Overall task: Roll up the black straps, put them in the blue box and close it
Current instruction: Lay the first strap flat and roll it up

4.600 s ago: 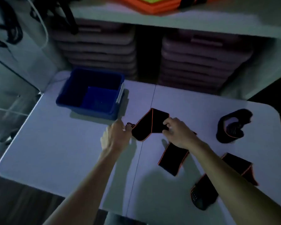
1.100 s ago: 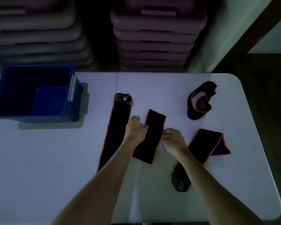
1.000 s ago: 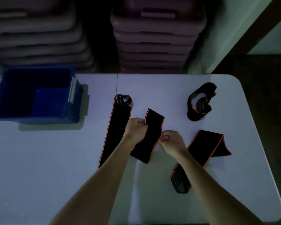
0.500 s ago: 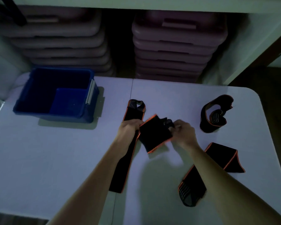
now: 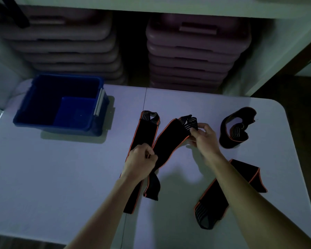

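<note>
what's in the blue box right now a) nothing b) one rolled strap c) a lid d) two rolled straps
a: the blue box shows only its bare floor, and all four straps are outside it, one held between the left hand and right hand, the others lying on the table.
</note>
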Demonstrator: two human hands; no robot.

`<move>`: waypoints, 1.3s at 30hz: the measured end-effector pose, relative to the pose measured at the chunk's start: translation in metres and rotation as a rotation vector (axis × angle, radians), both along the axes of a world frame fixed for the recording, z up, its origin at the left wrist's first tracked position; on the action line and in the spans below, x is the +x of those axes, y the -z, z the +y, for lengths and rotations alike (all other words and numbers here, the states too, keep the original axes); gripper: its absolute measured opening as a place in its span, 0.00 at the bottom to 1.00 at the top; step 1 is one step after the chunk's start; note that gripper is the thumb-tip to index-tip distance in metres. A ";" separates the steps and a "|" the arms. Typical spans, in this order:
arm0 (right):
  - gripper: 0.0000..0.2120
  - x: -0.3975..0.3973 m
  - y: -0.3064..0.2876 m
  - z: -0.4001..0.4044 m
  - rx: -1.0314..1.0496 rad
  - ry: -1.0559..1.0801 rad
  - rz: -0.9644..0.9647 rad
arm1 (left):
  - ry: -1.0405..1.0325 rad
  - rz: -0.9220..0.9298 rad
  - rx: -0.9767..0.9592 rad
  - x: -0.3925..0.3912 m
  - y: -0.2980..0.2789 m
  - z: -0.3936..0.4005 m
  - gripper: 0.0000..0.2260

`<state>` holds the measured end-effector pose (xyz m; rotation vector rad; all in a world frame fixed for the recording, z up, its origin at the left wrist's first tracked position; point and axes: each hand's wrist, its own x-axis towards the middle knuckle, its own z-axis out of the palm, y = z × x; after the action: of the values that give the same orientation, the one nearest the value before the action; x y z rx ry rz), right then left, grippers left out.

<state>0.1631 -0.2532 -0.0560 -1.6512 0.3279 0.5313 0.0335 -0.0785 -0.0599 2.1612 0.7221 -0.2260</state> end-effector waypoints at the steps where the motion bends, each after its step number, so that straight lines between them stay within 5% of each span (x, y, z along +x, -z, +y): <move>1: 0.09 -0.001 0.000 0.001 0.015 0.000 -0.003 | 0.008 0.044 0.007 0.002 0.000 0.000 0.06; 6: 0.09 -0.006 -0.009 0.010 0.115 -0.013 -0.038 | 0.014 0.185 0.041 0.002 0.005 -0.003 0.17; 12: 0.12 -0.009 -0.023 0.019 0.118 -0.051 -0.038 | 0.130 0.062 0.192 -0.006 0.002 -0.014 0.25; 17: 0.14 -0.015 -0.050 0.032 0.229 -0.083 -0.057 | 0.109 -0.021 0.010 0.014 -0.009 -0.045 0.41; 23: 0.12 -0.002 -0.070 0.023 0.173 -0.295 -0.171 | -0.121 -0.226 -0.078 0.032 -0.019 -0.045 0.07; 28: 0.14 0.001 -0.045 0.009 -0.049 -0.151 -0.160 | -0.106 -0.158 -0.281 0.036 -0.028 -0.025 0.13; 34: 0.14 -0.031 -0.032 0.013 0.006 -0.273 0.118 | -0.095 -0.106 -0.458 0.040 -0.036 -0.017 0.11; 39: 0.15 -0.035 -0.026 0.023 0.079 -0.061 0.115 | -0.042 -0.106 -0.555 0.030 -0.038 -0.012 0.10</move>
<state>0.1282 -0.2305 -0.0300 -1.5614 0.3372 0.6784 0.0639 -0.0909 -0.0223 1.6151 0.5622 -0.2528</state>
